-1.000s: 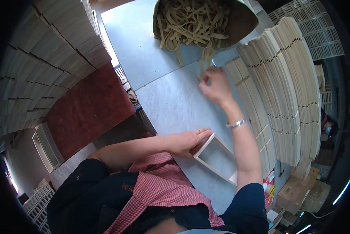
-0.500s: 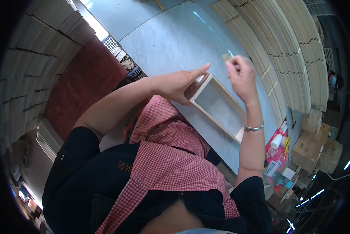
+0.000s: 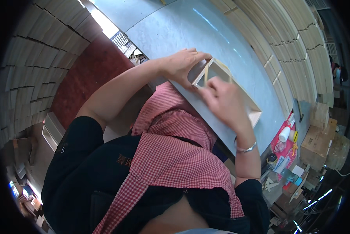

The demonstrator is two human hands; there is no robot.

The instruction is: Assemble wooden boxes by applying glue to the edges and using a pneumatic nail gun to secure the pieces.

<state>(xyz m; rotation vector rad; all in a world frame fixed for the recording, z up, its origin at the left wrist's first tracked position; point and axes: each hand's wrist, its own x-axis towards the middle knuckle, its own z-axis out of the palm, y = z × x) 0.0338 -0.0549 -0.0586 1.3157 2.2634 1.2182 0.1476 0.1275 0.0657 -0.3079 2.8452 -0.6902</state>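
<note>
A shallow, pale rectangular wooden frame [image 3: 255, 116] is at the table's near edge, its long sides running from my left hand toward the right. My left hand [image 3: 182, 64] grips its left end, with thumb and fingers spread across the short side. Over that same end runs a thin yellowish band [image 3: 206, 73], stretched like a rubber band. My right hand [image 3: 227, 99], smeared by motion, is closed with the fingers pinched at the band above the frame's opening. It wears a silver bangle at the wrist. The fingertips of that hand are partly hidden.
The blue-grey tabletop [image 3: 175, 35] reaches away from me. Stacked pale wooden strips [image 3: 288, 50] line its right side. A pink mat [image 3: 282, 146] with a white bottle [image 3: 284, 134] lies at the right. A dark basket [image 3: 119, 40] stands by the left edge.
My right hand has come down and left from beyond the frame to its near left part. The yellowish band now stretches over the frame's end. The frame has tilted or shifted slightly.
</note>
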